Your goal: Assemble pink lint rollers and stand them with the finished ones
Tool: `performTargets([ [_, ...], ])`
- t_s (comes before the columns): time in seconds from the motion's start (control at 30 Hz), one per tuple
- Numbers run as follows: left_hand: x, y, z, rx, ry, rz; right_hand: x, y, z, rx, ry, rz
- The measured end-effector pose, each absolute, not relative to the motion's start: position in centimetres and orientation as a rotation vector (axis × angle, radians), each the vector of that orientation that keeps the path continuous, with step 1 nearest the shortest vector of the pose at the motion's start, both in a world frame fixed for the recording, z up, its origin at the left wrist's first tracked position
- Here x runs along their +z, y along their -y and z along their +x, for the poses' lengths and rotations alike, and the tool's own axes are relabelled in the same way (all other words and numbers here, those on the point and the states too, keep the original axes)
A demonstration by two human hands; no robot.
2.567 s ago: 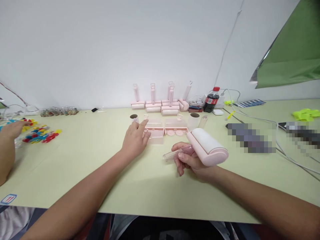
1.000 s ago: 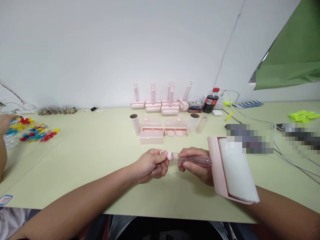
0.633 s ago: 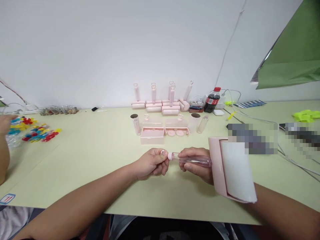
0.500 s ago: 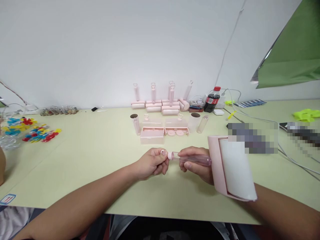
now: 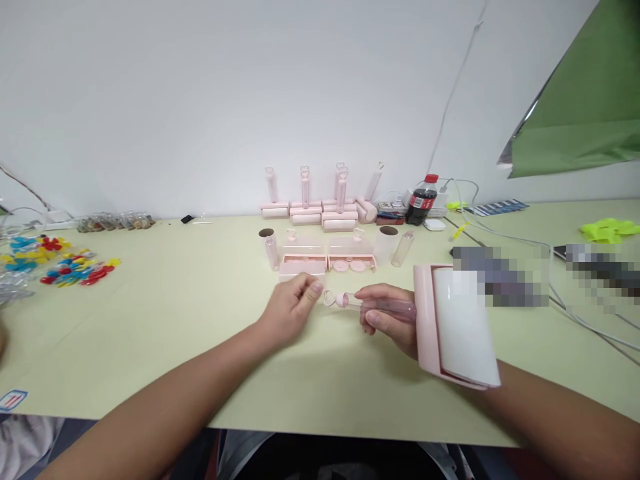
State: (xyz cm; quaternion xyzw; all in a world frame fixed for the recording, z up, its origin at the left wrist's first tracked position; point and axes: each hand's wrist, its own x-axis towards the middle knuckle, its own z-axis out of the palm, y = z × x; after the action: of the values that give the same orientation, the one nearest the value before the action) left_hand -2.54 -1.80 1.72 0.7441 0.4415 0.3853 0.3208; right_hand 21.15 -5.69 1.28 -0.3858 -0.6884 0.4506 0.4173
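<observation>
My right hand [image 5: 393, 323] is closed round the clear pink handle [image 5: 385, 307] of a pink lint roller [image 5: 453, 325], whose white roll points to the right over the table. A small pink heart-shaped cap [image 5: 334, 299] sits on the handle's left end. My left hand [image 5: 290, 308] hovers just left of that cap, fingers loosely curled, thumb and forefinger close together, with nothing visible in them. Beyond my hands lie pink roller covers [image 5: 303, 264], clear handle tubes [image 5: 273, 253] and a paper roll [image 5: 386, 243].
Several assembled pink lint rollers [image 5: 323, 207] stand at the wall, beside a cola bottle [image 5: 421, 199] and cables [image 5: 510, 233]. Coloured plastic pieces [image 5: 65, 267] lie at the far left. A green sheet [image 5: 580, 113] hangs at the upper right. The table's front edge [image 5: 320, 430] is near me.
My left hand has let go of the cap on the handle's end and drawn slightly left and away. The roller has shifted a little up. The other person's hand at the left is gone from view.
</observation>
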Motion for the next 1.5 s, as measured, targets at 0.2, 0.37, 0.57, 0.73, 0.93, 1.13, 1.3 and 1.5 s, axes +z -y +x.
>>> performTargets([
  [0.2,2.1,-1.0,-5.3,0.912,-1.535,2.459,0.9,5.1,21.9,1.045,1.716,-0.996],
  [0.37,1.3,-1.4,-5.2,0.638,-1.553,2.516,2.6,5.1,21.0,1.198,1.624,-1.144],
  [0.57,1.7,-0.9,-5.2,0.569,-1.614,2.495,2.4,4.0,20.6,1.400,1.535,-1.249],
  [0.73,2.4,-1.0,-5.5,0.758,-1.465,2.046,2.1,3.7,20.7,1.512,1.615,-1.125],
  [0.93,2.7,-0.9,-4.8,1.105,-1.064,1.460,2.1,4.3,20.3,1.544,1.743,-1.150],
  [1.13,2.4,-0.2,-4.0,1.066,-0.880,1.486,1.9,4.1,20.2,1.566,1.680,-1.172],
  [1.3,2.0,-0.1,-3.8,1.050,-0.827,1.542,2.2,4.3,20.1,1.603,1.684,-1.124],
  [1.5,1.6,-0.3,-4.0,1.018,-0.742,1.561,2.3,4.4,20.0,1.651,1.644,-1.113],
])
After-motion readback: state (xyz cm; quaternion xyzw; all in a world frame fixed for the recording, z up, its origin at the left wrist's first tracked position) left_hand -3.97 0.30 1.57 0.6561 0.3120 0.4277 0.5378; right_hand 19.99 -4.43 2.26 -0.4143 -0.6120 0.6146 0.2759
